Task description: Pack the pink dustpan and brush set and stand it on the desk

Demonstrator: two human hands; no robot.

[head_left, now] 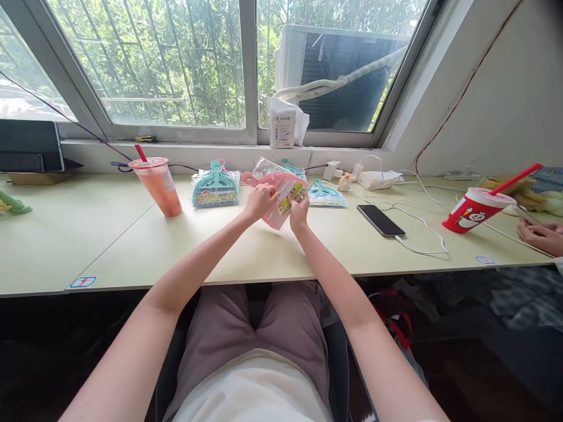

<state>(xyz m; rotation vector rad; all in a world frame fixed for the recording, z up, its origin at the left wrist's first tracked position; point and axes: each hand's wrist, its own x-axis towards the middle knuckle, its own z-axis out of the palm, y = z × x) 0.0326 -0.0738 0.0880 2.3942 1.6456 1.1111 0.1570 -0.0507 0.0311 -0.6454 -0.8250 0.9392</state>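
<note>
Both my hands are on a pink mini dustpan-and-brush set (276,220) with a yellow-green label and clear wrapping, tilted above the table. My left hand (261,201) is closed on its left side, and my right hand (299,211) grips the right edge near the label. Just left of it lies a wrapped teal dustpan-and-brush set (215,190) with a bit of pink behind it. Another teal set (326,194) lies to the right. Behind the pink one, a further teal piece (292,169) is partly hidden by it and by loose clear plastic.
A tall drink cup (158,186) stands left. On the right are a black phone (380,220) with a white charging cable, and a red cup (475,211) with a straw. Another person's hand (543,235) is at the far right. A small box (282,130) sits on the windowsill.
</note>
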